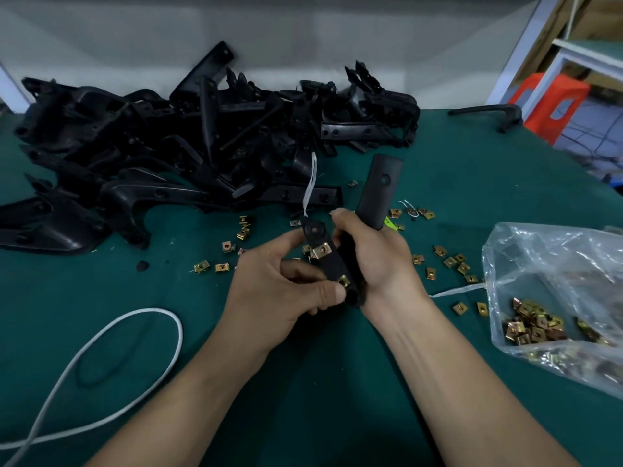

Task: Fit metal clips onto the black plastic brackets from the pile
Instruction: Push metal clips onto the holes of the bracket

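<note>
Right hand (374,261): fingers wrapped round the thick arm of 1 black bracket (381,190). Its long end sticks out toward 12 o'clock.
Left hand (286,291): curled, pinching the same bracket's thinner arm, thumb pad pressed at the lower clip (344,281). The upper clip (321,251) is already on that arm, just toward 11 o'clock of the lower one.
So the bracket is held in the air between both hands, above the green mat (303,382).

Handling, my read:
- The bracket looks like rigid moulded plastic, light and matte, so not slippery. Hold the thick arm and leave the flat clip arm free.
- The clips look like small springy sheet metal, edges probably sharp. Push squarely with the thumb or the clip cocks.

Outward from the hands:
- Loose clips (202,266) are scattered on the mat from 9 round to 3 o'clock.
- The pile (168,146) of brackets sits at 10-11 o'clock, tangled.
- A clear bag (539,251) of clips sits at 4 o'clock.
- A white cord (135,348) lies at 8 o'clock.
- 1 lone bracket (488,111) lies far out at 1 o'clock.

Can't tell:
- Whether the lower clip is fully seated, since the thumb covers its edge.
- The bracket's bottom end is buried between the palms.
- The bag is cut off at the right frame edge.
- The pile reads black on black, so no count is possible.
</note>
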A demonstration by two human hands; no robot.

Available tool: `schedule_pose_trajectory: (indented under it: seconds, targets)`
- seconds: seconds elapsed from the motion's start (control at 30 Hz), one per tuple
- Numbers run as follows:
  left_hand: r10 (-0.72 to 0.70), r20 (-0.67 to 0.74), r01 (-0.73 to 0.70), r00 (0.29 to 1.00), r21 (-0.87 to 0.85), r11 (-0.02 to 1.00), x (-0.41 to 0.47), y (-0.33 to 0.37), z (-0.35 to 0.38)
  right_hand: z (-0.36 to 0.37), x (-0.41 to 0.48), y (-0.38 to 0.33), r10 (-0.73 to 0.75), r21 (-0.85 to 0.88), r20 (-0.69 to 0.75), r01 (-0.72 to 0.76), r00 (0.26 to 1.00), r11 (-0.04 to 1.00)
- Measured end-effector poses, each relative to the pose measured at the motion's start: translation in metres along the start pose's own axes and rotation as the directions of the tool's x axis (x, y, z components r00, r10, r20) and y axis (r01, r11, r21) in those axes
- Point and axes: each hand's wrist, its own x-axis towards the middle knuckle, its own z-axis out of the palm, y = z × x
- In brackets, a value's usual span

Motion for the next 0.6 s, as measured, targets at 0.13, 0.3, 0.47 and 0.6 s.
schedule_pose_trajectory:
  seconds: [0.13, 0.3, 0.47, 0.6]
  targets:
    - [-0.012, -0.186, 0.004, 0.983, -0.046, 0.999, -0.001, 0.0, 0.008, 0.001, 0.001, -0.001, -0.015, 0.093, -0.112, 0.026, 0.994, 0.995]
    - [0.122, -0.257, -0.071, 0.959, 0.198, 0.978, -0.013, 0.013, 0.024, 0.012, -0.012, -0.004, -0.135, 0.098, -0.265, 0.166, 0.955, 0.981]
    - [0.184, -0.323, -0.12, 0.928, 0.208, 0.971, -0.011, 0.036, 0.049, 0.015, -0.029, -0.029, -0.203, 0.066, -0.387, 0.247, 0.9, 0.967]
    - [0.245, -0.275, -0.169, 0.93, 0.272, 0.947, 0.001, 0.063, 0.082, -0.009, -0.045, -0.069, -0.24, 0.113, -0.371, 0.3, 0.897, 0.947]
